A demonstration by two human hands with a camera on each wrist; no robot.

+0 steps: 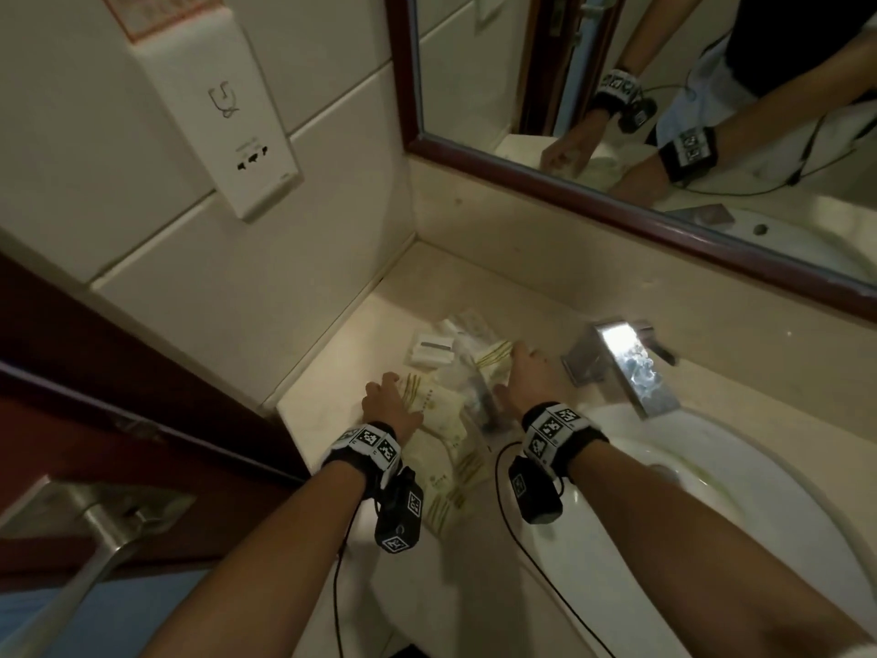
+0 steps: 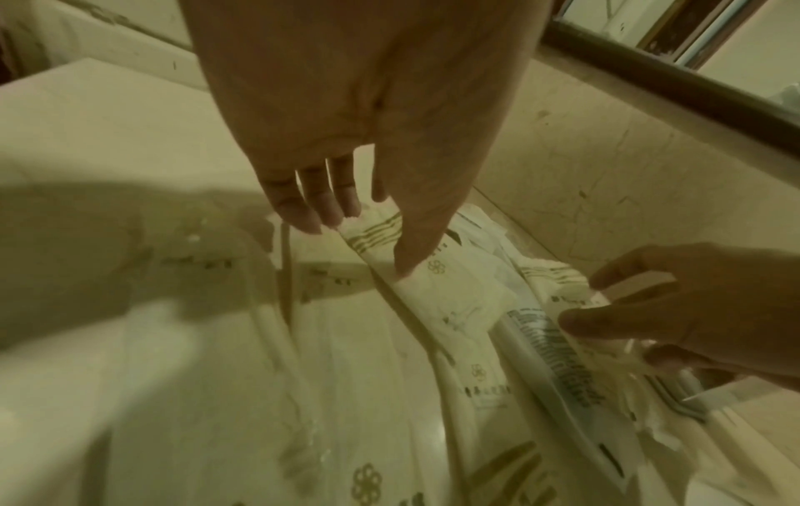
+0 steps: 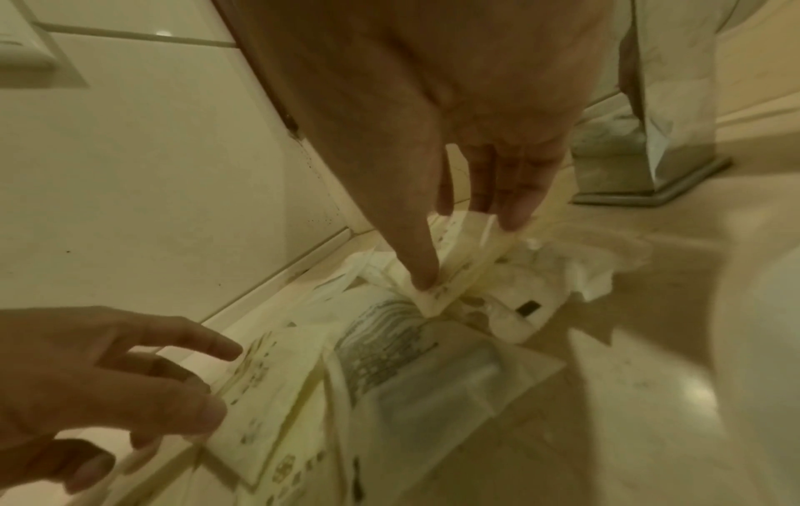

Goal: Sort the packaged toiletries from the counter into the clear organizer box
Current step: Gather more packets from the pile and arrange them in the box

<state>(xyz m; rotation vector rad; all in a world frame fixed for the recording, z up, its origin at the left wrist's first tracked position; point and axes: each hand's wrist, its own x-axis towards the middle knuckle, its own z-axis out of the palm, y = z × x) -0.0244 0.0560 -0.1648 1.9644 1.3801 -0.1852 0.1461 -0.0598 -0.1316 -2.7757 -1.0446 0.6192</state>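
Note:
Several cream packets [image 1: 443, 415] with gold stripes lie heaped on the beige counter [image 1: 332, 368], mixed with clear wrapped items. My left hand [image 1: 389, 396] rests on the near packets, fingers straight and spread, its thumb [image 2: 407, 263] touching one. My right hand [image 1: 519, 368] is farther back beside the faucet. It pinches one cream packet [image 3: 465, 260] between thumb and fingers. Between the hands lies clear plastic [image 1: 474, 391] with a dark item inside. I cannot tell whether it is the organizer box.
A small white carton [image 1: 432, 353] sits at the back of the pile. The chrome faucet [image 1: 626, 368] and the sink basin [image 1: 712, 467] lie to the right. The mirror frame [image 1: 617, 216] runs behind, and the tiled wall [image 1: 237, 287] closes the left side.

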